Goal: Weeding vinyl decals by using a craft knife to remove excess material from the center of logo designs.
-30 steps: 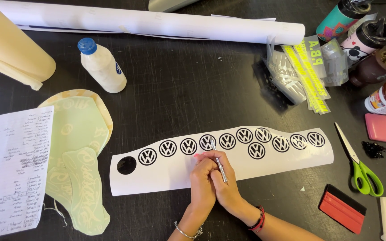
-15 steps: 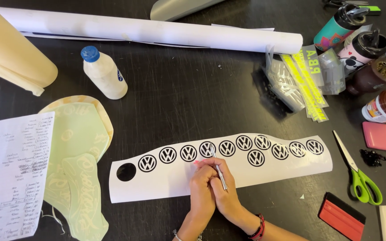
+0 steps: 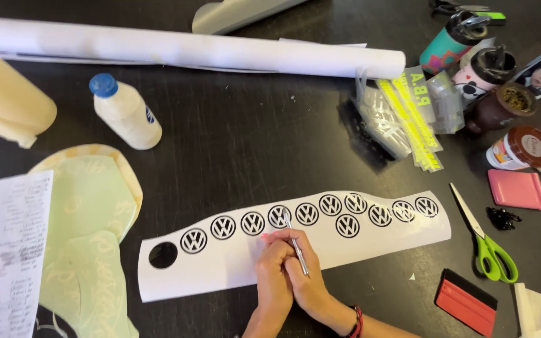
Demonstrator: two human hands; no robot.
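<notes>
1. Compared with a second earlier, the view had shifted slightly, and the white sticker sheet (image 3: 370, 241) sat a little higher and more to the left in it; both hands remained pressed together at its lower edge.
2. The right hand (image 3: 311, 285) was closed on a thin metal weeding tool (image 3: 297, 245), its tip touching one of the round black-and-white emblem stickers (image 3: 278, 216) in the row.
3. The left hand (image 3: 273, 275) lay against the right, fingers curled with their tips flat on the sheet; it gripped nothing.
4. The sheet lay on the dark table (image 3: 252, 138), directly under both hands.
5. Green-handled scissors (image 3: 486, 238) and a red squeegee (image 3: 466, 302) lay to the right, well apart from the hands.
</notes>
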